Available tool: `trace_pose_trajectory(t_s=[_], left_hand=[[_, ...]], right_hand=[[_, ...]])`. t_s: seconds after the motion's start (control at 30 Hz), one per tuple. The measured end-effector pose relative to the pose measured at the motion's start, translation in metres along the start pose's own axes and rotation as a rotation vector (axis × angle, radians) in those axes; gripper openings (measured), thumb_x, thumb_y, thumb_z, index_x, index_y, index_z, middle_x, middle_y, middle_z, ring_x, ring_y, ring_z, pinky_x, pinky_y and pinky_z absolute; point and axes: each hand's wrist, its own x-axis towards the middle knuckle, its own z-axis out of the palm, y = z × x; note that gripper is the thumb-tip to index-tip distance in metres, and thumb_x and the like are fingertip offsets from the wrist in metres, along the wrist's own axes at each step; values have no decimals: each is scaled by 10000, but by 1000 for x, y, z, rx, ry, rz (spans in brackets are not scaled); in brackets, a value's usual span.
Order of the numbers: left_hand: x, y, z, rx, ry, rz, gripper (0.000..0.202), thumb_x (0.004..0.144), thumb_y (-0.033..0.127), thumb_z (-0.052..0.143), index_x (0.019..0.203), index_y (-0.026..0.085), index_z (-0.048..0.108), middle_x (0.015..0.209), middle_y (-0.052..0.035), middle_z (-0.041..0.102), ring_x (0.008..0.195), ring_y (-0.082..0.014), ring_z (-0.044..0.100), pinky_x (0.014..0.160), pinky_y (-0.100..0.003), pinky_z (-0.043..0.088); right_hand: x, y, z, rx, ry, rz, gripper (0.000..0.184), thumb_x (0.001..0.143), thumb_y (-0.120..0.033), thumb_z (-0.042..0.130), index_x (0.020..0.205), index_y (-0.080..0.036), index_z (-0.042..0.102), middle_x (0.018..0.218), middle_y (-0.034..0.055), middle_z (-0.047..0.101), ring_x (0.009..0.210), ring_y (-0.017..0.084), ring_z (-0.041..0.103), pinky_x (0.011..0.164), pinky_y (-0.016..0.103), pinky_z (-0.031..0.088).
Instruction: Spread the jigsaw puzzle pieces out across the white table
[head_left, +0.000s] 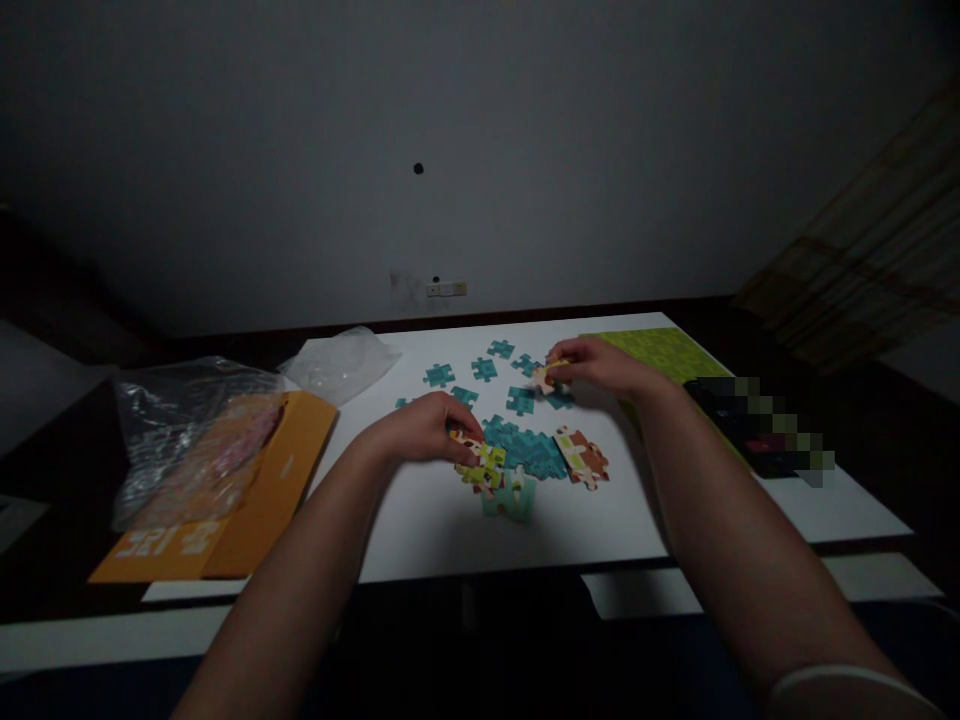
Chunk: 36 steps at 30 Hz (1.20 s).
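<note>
My left hand (433, 428) has its fingers closed on some yellow-green and red puzzle pieces (484, 462), just above the near side of a heap of teal puzzle pieces (531, 448). Farther off to the right, my right hand (596, 364) pinches a peach and yellow puzzle piece (546, 378), its fingertips partly covering it. Brown and cream puzzle pieces (589, 458) lie against the heap's right side. Nearest me is a pale green puzzle piece (510, 498). Beyond the heap, several teal puzzle pieces (484, 369) lie scattered singly.
An orange envelope (289, 470) with a clear plastic bag (195, 420) over it lies at the left. Another plastic bag (341, 362) sits behind. On the right are a green patterned sheet (652, 350) and a dark object (739, 425), partly pixelated. The white table (420, 545) ends before me.
</note>
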Motion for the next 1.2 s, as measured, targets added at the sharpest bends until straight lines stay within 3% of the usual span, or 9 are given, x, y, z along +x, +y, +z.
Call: trace_pose_trajectory(t_s=[0.1, 0.2, 0.37, 0.5, 0.67, 0.8, 0.87, 1.03, 1.2], left_hand=[[0, 0, -1, -72, 37, 17, 271, 768, 409, 965, 969, 239, 901, 965, -54, 847, 882, -209, 749, 817, -334, 571], [1, 1, -5, -133, 134, 140, 175, 775, 381, 963, 838, 248, 867, 1184, -89, 863, 1095, -254, 784, 1020, -425, 607], [4, -11, -18, -192, 536, 48, 233, 967, 399, 795, 1050, 208, 900, 1149, -140, 881, 1080, -286, 821, 1031, -473, 635], [-3, -21, -29, 326, 831, -210, 327, 1080, 313, 627, 1260, 233, 888, 1323, -158, 850, 1259, -345, 781, 1119, -512, 569], [-17, -15, -35, 727, 650, -558, 353, 1046, 329, 601, 1205, 282, 912, 1213, -144, 872, 1168, -378, 794, 949, -461, 599], [-21, -13, -36, 742, 522, -631, 373, 969, 449, 706, 1234, 281, 907, 1262, -161, 859, 1197, -413, 779, 941, -480, 604], [-20, -12, -36, 741, 505, -630, 421, 962, 530, 717, 1223, 258, 905, 1265, -183, 852, 1190, -427, 774, 956, -503, 603], [-10, 2, -29, 755, 604, -375, 401, 1007, 392, 639, 1291, 217, 860, 1356, -180, 825, 1260, -373, 746, 1062, -465, 577], [-6, 38, 12, 565, 321, -53, 378, 946, 400, 720, 1262, 239, 849, 1304, -151, 829, 1187, -363, 772, 1033, -456, 602]], right_hand=[[15, 15, 8, -124, 423, -68, 344, 949, -525, 736, 1064, -237, 882, 1121, 137, 873, 1027, 325, 792, 945, 461, 614], [29, 24, 19, -408, 621, -54, 401, 1052, -437, 626, 1266, -218, 886, 1254, 169, 862, 1180, 384, 789, 1038, 515, 590], [46, 23, 36, -801, 450, 93, 399, 1070, -273, 548, 1295, -214, 872, 1254, 203, 845, 1173, 370, 785, 1021, 466, 569], [46, 20, 37, -906, 329, 140, 421, 1063, -227, 508, 1297, -165, 853, 1237, 238, 823, 1169, 368, 770, 1019, 463, 565], [25, -2, 10, -720, 300, -19, 463, 1074, -251, 516, 1446, -166, 777, 1517, 203, 735, 1338, 343, 708, 1147, 454, 540], [-12, -34, -3, -579, -104, 22, 354, 983, -375, 727, 1277, -216, 842, 1258, 134, 841, 1091, 306, 784, 992, 410, 605], [-38, -43, 3, -568, -246, 55, 478, 875, -425, 857, 1301, -211, 830, 1232, 125, 842, 1060, 304, 786, 949, 398, 610], [-92, -37, 36, -516, -157, 127, 608, 769, -357, 916, 1351, -210, 819, 1107, 113, 843, 920, 283, 779, 827, 366, 603], [-116, -18, 49, -332, 84, 51, 332, 871, -376, 805, 1174, -242, 792, 974, 86, 824, 810, 268, 736, 735, 391, 579]])
